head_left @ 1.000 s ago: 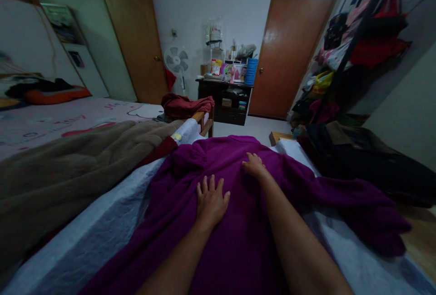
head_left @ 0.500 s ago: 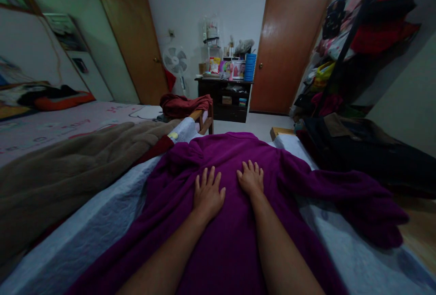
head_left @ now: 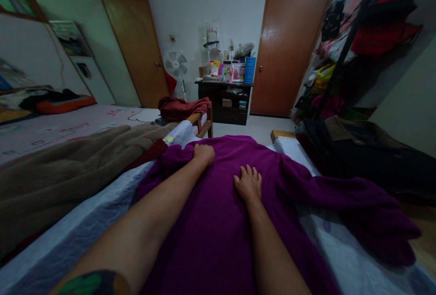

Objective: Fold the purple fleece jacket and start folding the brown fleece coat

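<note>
A purple long-sleeved garment lies spread over the bed in front of me, its collar end away from me and its lower part running out of the frame. Its right-hand sleeve stretches out across the mattress. My left hand is closed at the left shoulder, with its fingers curled into the cloth and mostly hidden. The sleeve on that side lies bunched just beyond the hand. On the upper middle of the garment, my right hand rests flat with spread fingers.
Under the garment is a pale blue mattress. A brown fleece blanket lies along the left, and dark folded clothes are at the right. Farther off are a reddish cloth on a wooden bed frame, a fan and a dark cabinet.
My left hand has moved forward and left from the garment's middle to its left shoulder, and its fingers have closed. The right hand stays nearly in place.
</note>
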`<action>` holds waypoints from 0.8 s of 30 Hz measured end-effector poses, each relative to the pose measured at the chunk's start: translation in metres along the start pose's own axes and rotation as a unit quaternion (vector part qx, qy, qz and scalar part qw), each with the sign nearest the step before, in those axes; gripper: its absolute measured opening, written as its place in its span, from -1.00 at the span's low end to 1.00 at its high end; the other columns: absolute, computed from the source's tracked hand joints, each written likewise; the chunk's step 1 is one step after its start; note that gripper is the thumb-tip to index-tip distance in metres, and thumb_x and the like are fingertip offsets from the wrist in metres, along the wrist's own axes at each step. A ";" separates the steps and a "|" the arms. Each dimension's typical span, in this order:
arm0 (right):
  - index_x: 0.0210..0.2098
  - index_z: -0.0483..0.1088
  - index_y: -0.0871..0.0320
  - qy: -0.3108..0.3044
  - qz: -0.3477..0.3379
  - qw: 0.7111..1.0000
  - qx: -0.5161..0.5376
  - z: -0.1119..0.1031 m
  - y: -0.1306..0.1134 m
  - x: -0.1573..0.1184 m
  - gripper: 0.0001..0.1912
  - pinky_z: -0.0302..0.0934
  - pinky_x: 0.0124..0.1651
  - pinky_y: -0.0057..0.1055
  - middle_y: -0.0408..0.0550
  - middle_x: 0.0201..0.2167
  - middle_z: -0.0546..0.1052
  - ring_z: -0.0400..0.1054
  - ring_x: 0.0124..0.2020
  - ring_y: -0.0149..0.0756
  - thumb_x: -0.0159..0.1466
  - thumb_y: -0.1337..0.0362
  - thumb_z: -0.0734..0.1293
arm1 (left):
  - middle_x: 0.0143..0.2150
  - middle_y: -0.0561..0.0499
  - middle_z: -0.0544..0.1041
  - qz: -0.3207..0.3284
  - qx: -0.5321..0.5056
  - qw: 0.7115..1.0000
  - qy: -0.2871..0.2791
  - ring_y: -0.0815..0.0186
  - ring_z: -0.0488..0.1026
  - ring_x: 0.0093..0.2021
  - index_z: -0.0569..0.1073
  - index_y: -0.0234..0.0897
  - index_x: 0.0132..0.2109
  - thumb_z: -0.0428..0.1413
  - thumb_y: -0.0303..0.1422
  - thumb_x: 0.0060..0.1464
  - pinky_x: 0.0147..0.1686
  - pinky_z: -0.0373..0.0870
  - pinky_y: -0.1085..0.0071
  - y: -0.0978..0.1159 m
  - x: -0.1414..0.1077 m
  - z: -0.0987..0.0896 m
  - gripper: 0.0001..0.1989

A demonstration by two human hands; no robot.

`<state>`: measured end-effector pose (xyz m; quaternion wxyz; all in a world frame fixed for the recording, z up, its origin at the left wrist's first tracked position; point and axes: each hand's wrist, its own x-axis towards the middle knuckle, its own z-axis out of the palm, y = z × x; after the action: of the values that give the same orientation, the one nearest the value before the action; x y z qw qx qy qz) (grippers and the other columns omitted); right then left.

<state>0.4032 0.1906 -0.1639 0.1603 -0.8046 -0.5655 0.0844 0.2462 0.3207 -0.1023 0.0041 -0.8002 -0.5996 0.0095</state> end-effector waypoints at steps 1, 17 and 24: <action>0.28 0.20 0.11 0.003 0.000 1.000 0.001 0.000 0.000 0.000 -0.39 -0.32 0.34 -0.08 -0.01 0.35 0.14 -0.13 0.37 -0.02 0.28 0.05 0.15 | 0.15 -0.36 0.41 -0.005 0.001 1.000 0.023 -0.03 0.25 0.24 0.45 -0.40 0.06 -0.10 -0.31 0.23 0.22 -0.01 0.03 -0.004 0.009 -0.006 -0.62; 0.26 0.23 0.12 0.009 0.007 1.000 0.009 0.001 -0.002 0.001 -0.39 -0.31 0.34 -0.07 0.03 0.33 0.17 -0.12 0.36 0.00 0.26 0.08 0.16 | 0.01 -0.14 0.53 0.042 -0.061 0.996 0.048 0.10 0.42 0.07 0.45 -0.23 0.00 0.03 -0.27 0.15 0.03 0.24 0.26 0.003 0.011 -0.001 -0.70; 0.25 0.24 0.11 0.017 0.006 1.000 0.012 0.003 -0.001 0.003 -0.41 -0.30 0.33 -0.07 0.02 0.32 0.19 -0.11 0.36 -0.02 0.26 0.09 0.17 | -0.06 -0.20 0.50 0.231 0.009 0.970 0.082 0.11 0.44 -0.05 0.49 -0.29 -0.07 -0.06 -0.32 0.22 0.00 0.25 0.20 0.047 -0.039 0.020 -0.72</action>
<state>0.4029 0.1941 -0.1660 0.1797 -0.8071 -0.5569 0.0784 0.2803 0.2697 -0.1226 0.0587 -0.9149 -0.3963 -0.0500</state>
